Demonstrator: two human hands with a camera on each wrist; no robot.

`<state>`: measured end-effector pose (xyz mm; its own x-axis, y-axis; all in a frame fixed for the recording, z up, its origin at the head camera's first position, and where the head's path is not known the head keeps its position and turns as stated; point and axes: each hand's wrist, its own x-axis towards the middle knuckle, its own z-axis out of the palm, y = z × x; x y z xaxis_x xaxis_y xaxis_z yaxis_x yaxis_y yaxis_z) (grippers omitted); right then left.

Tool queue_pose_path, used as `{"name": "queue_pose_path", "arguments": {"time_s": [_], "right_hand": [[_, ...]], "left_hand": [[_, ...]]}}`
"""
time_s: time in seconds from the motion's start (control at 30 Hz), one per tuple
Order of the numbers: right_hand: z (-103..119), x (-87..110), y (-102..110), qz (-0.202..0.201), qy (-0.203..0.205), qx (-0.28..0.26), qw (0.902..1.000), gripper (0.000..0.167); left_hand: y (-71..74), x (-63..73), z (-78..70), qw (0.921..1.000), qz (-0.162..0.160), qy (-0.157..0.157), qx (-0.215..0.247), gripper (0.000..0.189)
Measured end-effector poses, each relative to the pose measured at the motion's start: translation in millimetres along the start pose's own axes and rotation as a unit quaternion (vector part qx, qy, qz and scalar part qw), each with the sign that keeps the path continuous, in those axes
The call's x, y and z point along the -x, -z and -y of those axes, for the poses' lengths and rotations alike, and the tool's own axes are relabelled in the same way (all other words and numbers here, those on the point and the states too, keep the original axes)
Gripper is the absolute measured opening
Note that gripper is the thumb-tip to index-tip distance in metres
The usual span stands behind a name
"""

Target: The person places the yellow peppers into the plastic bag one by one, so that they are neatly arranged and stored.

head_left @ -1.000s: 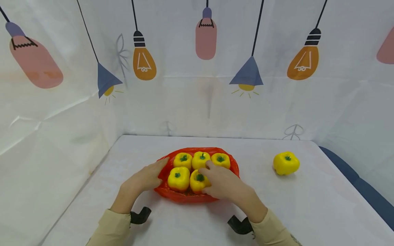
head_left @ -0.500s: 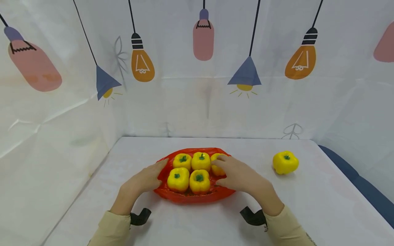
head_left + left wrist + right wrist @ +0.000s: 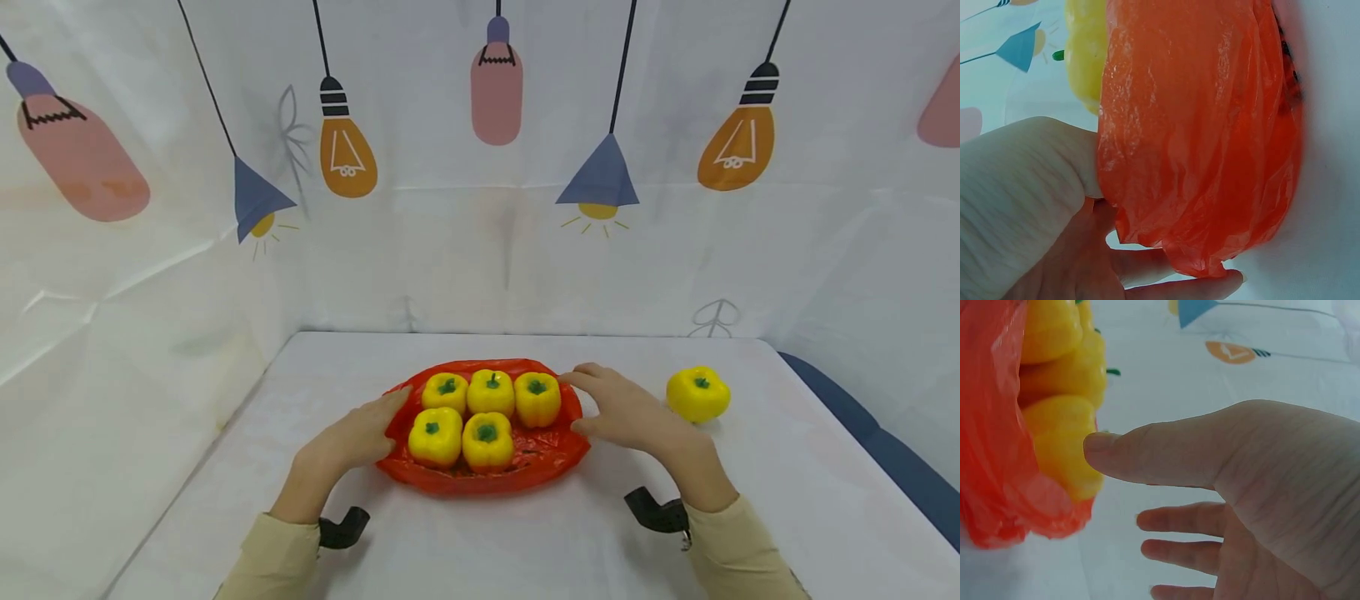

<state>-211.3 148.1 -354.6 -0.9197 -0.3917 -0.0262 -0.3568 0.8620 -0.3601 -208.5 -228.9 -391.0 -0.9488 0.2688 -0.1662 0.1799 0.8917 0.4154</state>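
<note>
Several yellow bell peppers [image 3: 487, 442] sit stem up in two rows in an opened red plastic bag [image 3: 472, 483]. My left hand [image 3: 358, 433] holds the bag's left rim. In the left wrist view, the thumb goes inside the red plastic [image 3: 1191, 125] and the fingers [image 3: 1185, 289] lie along its outside. Beside the bag's right rim is my right hand [image 3: 626, 410], holding nothing. The right wrist view shows its thumb [image 3: 1154, 450] and fingers extended, the thumb overlapping a pepper [image 3: 1063, 444] in the bag.
One loose yellow bell pepper [image 3: 697, 394] stands at the right rear of the white table [image 3: 480, 550], just beyond the right hand. White sheeting [image 3: 480, 250] printed with lamps hangs behind and to the left. A dark blue chair-like edge [image 3: 870, 425] shows past the table's right side.
My right hand has moved right, from over the front right pepper to beyond the bag's right rim, uncovering the right-hand peppers. The left hand has stayed on the bag.
</note>
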Motion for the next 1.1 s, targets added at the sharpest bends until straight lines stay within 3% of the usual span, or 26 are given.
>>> {"name": "queue_pose_path", "arguments": {"time_s": [0.53, 0.77, 0.93, 1.1], "right_hand": [[-56.0, 11.4, 24.2, -0.053, -0.016, 0.004, 0.9985, 0.063], [-84.0, 13.3, 28.7, -0.092, -0.017, 0.058, 0.9939, 0.062], [-100.9, 15.8, 30.2, -0.086, -0.045, 0.073, 0.9926, 0.066], [-113.9, 19.5, 31.3, -0.072, -0.064, 0.053, 0.9940, 0.068]], "left_hand": [[1.5, 1.7, -2.3, 1.0000, 0.001, 0.002, -0.004, 0.073], [0.4, 0.6, -1.7, 1.0000, 0.001, 0.003, 0.000, 0.073], [-0.5, 0.3, -0.8, 1.0000, 0.003, 0.002, 0.003, 0.074], [-0.5, -0.5, 2.4, 1.0000, 0.000, -0.002, 0.003, 0.074]]}}
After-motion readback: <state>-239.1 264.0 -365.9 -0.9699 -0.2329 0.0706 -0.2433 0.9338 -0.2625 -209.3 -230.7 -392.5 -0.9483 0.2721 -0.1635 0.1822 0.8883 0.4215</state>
